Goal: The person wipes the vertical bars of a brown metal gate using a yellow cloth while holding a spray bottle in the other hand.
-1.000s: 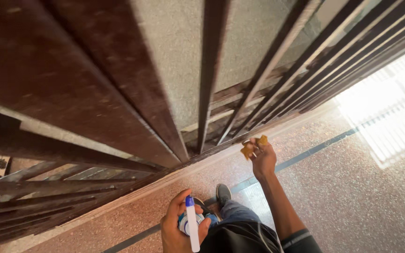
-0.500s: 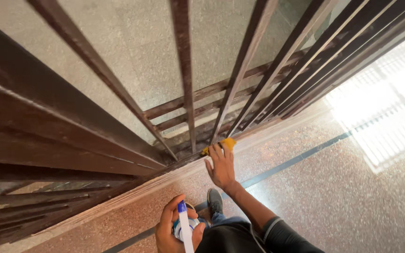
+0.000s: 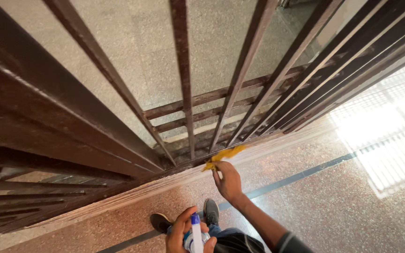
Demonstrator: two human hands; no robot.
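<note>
A dark, rust-brown metal gate (image 3: 118,107) of upright bars and low crossbars fills most of the frame, seen from above, with a pale grey stone floor (image 3: 137,42) showing between the bars. On the near side, a speckled reddish terrazzo floor (image 3: 333,201) with a dark inlaid stripe runs along the gate's bottom rail, and sunlight (image 3: 390,136) washes out its right edge.

The person's right hand (image 3: 228,180) reaches forward to the bottom rail of the gate, fingers closed on the near end of a yellow cloth (image 3: 223,155), which lies stretched along that rail at the foot of the bars.

The left hand (image 3: 183,234), at the bottom edge of the frame, is wrapped around a spray bottle (image 3: 196,234) with a white body and a blue top; its lower part is cut off, so its shape is hard to tell. Two dark shoes (image 3: 211,211) stand on the terrazzo floor just beyond it.
</note>
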